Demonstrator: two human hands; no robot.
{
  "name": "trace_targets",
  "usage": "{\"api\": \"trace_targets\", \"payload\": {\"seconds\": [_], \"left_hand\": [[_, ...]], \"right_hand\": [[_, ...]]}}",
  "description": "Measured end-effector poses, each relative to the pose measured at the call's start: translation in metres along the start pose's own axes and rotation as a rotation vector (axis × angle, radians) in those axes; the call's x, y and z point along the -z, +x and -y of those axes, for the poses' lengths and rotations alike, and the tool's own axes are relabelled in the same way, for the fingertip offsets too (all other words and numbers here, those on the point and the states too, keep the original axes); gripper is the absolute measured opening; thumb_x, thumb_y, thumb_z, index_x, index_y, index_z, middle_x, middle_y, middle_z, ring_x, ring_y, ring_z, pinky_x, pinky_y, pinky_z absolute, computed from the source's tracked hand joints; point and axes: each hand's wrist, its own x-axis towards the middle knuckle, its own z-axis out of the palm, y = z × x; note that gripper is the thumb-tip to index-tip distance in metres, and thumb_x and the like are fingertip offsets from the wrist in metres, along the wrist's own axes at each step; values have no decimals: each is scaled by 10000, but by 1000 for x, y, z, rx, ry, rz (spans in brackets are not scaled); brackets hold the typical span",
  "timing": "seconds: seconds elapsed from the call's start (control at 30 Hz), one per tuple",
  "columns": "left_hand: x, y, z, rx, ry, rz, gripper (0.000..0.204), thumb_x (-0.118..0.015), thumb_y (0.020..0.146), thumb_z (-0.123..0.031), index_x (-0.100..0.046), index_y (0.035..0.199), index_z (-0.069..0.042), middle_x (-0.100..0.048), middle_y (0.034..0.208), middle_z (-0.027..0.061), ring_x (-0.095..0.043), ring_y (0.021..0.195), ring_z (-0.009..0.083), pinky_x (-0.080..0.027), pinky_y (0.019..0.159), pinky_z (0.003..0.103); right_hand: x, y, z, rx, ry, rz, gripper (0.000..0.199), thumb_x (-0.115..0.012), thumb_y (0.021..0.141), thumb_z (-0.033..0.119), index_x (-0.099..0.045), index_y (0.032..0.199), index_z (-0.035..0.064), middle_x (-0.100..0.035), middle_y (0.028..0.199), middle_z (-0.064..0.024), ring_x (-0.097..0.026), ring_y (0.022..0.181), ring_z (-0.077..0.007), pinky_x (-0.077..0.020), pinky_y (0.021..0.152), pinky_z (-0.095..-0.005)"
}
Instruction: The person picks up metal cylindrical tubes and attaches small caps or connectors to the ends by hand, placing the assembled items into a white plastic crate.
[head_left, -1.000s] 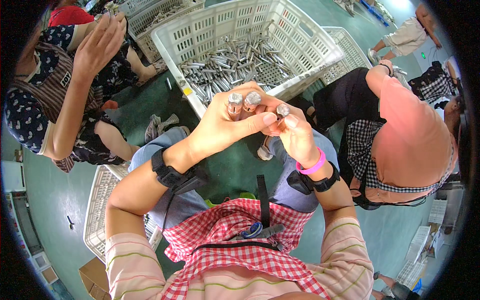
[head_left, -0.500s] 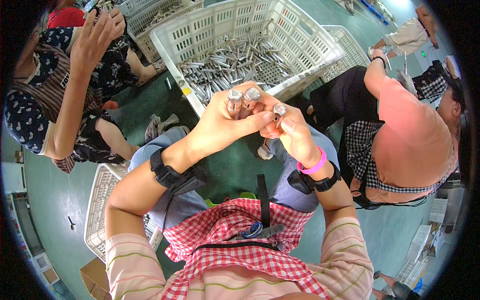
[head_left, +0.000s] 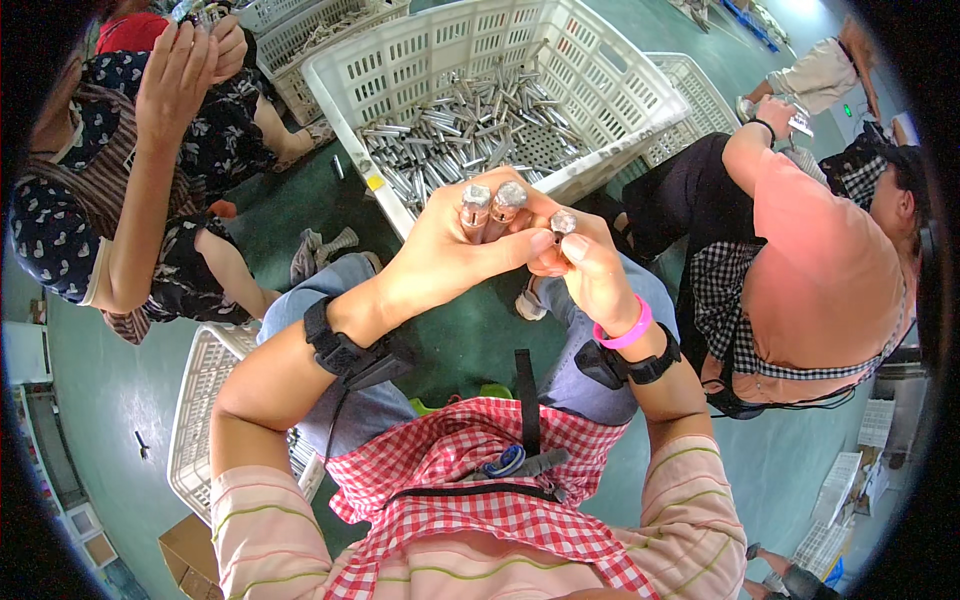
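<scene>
Two shiny metal tubes with rounded ends [head_left: 508, 197] stick up side by side from the curled fingers of my left hand [head_left: 455, 240]. A third tube of the same kind [head_left: 562, 223] is pinched between the thumbs and fingers of both hands. My right hand [head_left: 590, 265], with a pink band at its wrist, grips that third tube from the right. The lower parts of the tubes are hidden by my fingers. Just beyond my hands is a white slatted crate [head_left: 640, 115] with many loose metal tubes [head_left: 455, 130] inside.
A person in dark patterned clothes [head_left: 60, 235] sits at the left, another in a salmon top [head_left: 825, 250] at the right. A second white crate [head_left: 195, 410] stands by my left leg. More crates [head_left: 290, 75] are at the back, and a cardboard box [head_left: 190, 555] lies lower left.
The two tubes in my left hand have tilted and shifted slightly right. My hands hold nearly the same place. The person at the right has moved a hand.
</scene>
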Motion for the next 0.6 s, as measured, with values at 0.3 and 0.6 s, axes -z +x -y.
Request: {"api": "trace_targets", "payload": {"seconds": [0.3, 0.6], "left_hand": [[1, -1, -1, -4, -47, 32, 168, -573, 823, -35, -521, 966, 36, -591, 808, 72, -591, 772, 128, -481, 713, 244], [-2, 0, 1, -3, -108, 11, 214, -615, 774, -151, -570, 943, -29, -468, 825, 6, -421, 733, 81, -330, 650, 225]], "right_hand": [[-3, 0, 3, 37, -76, -5, 375, -408, 839, 273, -516, 988, -53, -398, 659, 25, -314, 581, -59, -260, 521, -219], [3, 1, 1, 79, -111, 37, 371, -409, 859, 287, -522, 975, -47, -410, 660, 22, -332, 588, -63, -280, 531, -220]]}}
